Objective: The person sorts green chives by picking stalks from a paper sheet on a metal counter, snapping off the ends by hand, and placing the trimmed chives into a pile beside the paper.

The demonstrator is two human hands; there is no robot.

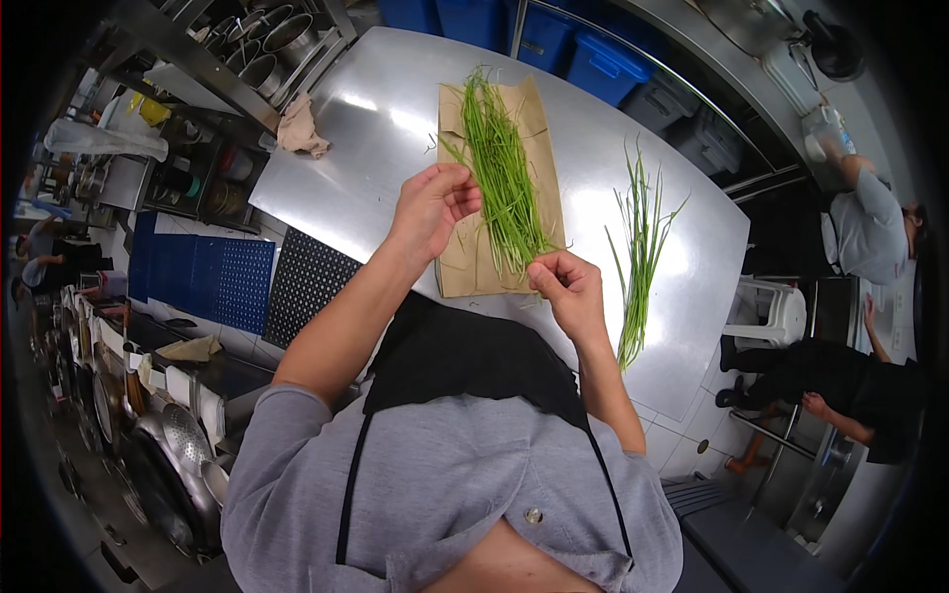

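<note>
A large bunch of thin green stalks, which look like chives [504,170], lies lengthwise on a flattened brown paper bag [545,159]. At its left edge is my left hand [437,207], thumb and fingers curled close together; whether a stalk is pinched there I cannot tell. My right hand [567,285] pinches the lower right end of the bunch between thumb and forefinger, near the bag's lower edge. A smaller, looser bunch of the same greens [639,267] lies to the right, directly on the stainless steel table [593,133].
A crumpled beige cloth [300,127] sits at the table's left corner. Blue lidded bins [604,63] stand beyond the far edge. Metal pots [289,33] fill a rack at upper left. A white plastic stool [771,313] and co-workers [875,215] are at the right.
</note>
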